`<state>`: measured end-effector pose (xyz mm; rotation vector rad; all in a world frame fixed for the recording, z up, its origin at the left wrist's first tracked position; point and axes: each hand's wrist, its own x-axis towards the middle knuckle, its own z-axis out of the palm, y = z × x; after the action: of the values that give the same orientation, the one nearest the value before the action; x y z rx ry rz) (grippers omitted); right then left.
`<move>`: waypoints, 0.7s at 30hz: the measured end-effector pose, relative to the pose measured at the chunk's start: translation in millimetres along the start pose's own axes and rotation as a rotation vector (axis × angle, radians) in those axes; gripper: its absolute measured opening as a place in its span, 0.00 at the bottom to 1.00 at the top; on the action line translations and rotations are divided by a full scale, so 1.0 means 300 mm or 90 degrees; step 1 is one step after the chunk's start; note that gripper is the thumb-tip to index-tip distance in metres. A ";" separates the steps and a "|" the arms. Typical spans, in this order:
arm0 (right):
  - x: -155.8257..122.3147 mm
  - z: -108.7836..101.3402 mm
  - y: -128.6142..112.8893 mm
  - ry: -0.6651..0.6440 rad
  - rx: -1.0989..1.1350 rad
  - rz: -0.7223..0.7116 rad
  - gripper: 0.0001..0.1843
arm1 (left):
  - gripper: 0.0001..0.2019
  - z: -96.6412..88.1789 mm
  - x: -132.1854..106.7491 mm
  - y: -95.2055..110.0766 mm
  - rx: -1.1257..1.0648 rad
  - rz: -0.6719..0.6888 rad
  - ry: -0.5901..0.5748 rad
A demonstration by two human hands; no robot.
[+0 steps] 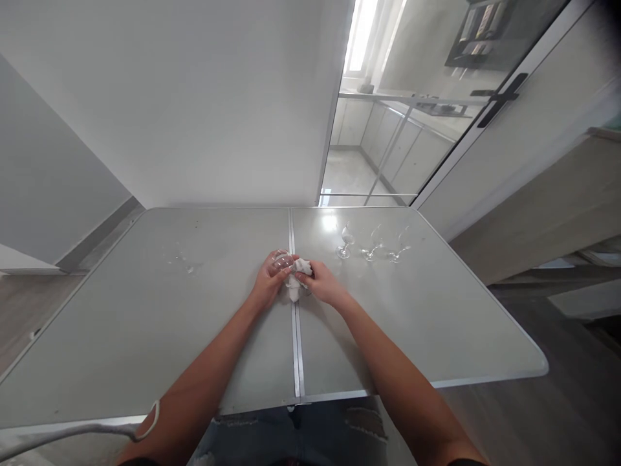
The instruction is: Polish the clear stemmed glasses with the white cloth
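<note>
Between the curled fingers (281, 275) of the left hand (267, 281), I see a clear, rounded drinking glass (283, 261), viewed remotely through the head camera. The right hand (324, 283) pinches a crumpled white cloth (303, 266) close against it, a fold hanging below. Both are over the silver metal seam (297, 362) of a glossy pale-grey counter (160, 336). To the right I count three clear stemmed glasses (370, 254) in a row; at left, transparent glassware (191, 269) is too faint to make out. Beyond stands a plain white wall (233, 116).
</note>
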<state>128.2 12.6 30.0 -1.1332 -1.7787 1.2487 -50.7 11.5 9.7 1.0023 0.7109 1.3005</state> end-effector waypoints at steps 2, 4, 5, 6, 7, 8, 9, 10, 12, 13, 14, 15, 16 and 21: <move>0.000 0.011 -0.001 0.061 -0.256 -0.065 0.16 | 0.31 0.001 -0.001 -0.003 0.035 0.031 0.024; 0.000 0.021 -0.002 0.091 -0.404 -0.105 0.23 | 0.32 0.000 -0.001 -0.004 0.048 0.055 0.043; 0.000 0.023 -0.002 0.092 -0.412 -0.109 0.24 | 0.32 -0.001 -0.001 -0.004 0.045 0.054 0.047; 0.000 0.024 -0.002 0.092 -0.382 -0.107 0.22 | 0.33 -0.002 0.000 -0.004 0.039 0.045 0.047; -0.001 0.022 -0.002 0.102 -0.327 -0.102 0.18 | 0.33 -0.003 0.001 -0.003 0.033 0.030 0.042; -0.002 0.019 -0.003 0.131 -0.261 -0.098 0.15 | 0.32 -0.003 0.002 0.000 0.029 0.017 0.038; -0.004 0.014 -0.003 0.187 -0.199 -0.097 0.13 | 0.31 -0.003 0.002 0.005 0.024 0.012 0.035; -0.005 0.007 -0.003 0.266 -0.146 -0.096 0.13 | 0.30 -0.001 0.001 0.011 0.018 0.014 0.033; -0.005 -0.004 -0.002 0.434 -0.062 -0.081 0.14 | 0.28 0.008 -0.004 0.028 -0.002 0.042 0.044; -0.002 -0.006 0.000 0.485 -0.015 -0.060 0.15 | 0.27 0.014 -0.008 0.036 -0.018 0.061 0.055; 0.002 -0.003 0.002 0.498 0.046 -0.031 0.16 | 0.28 0.021 -0.012 0.044 -0.033 0.079 0.067; 0.008 0.004 0.003 0.472 0.122 0.002 0.16 | 0.28 0.027 -0.015 0.050 -0.044 0.096 0.082; 0.015 0.015 0.004 0.419 0.208 0.030 0.17 | 0.29 0.033 -0.018 0.052 -0.048 0.113 0.096; 0.034 0.091 -0.003 0.194 0.465 0.063 0.17 | 0.28 0.034 -0.019 0.025 0.059 0.158 0.170</move>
<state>99.9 12.0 22.9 -0.9118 -0.9187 1.5091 -46.0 3.8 20.1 1.0248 0.8759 1.6518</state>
